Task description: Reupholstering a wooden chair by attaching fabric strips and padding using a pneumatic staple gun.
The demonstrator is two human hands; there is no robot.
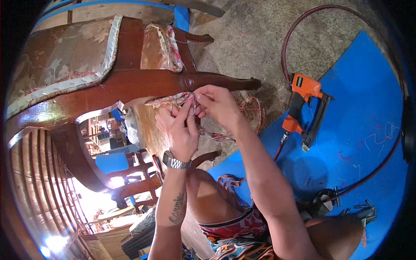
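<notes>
We see both hands meeting at the front rail of a wooden chair frame (143,82) that lies tipped over on the ground. The left hand (178,130) comes up from below with its fingers curled in and the tips pinched on a strip of frayed patterned fabric (171,100) that hangs from the rail. The right hand (216,103) reaches in from the right, its thumb and first fingers pressed together on the same strip, just where it meets the wood. The two hands touch each other at the fingertips (something small and thin may be held between them, but we cannot make it out).

The fabric strip runs roughly left to right along the underside of the rail, and it lies just above the left hand and to the left of the right hand. Both hands are on it, so neither is nearer. The rail's long axis goes the same way and ends in a turned chair leg (234,82) pointing right.

A metal wristwatch (175,162) sits on the left wrist. Well apart to the right, an orange and black staple gun (305,108) lies on a blue mat (368,112), with a dark red air hose (294,34) looping away over the concrete floor. The gun carries a small dark label near its top. Loose threads (251,108) lie tangled beside the right wrist.
</notes>
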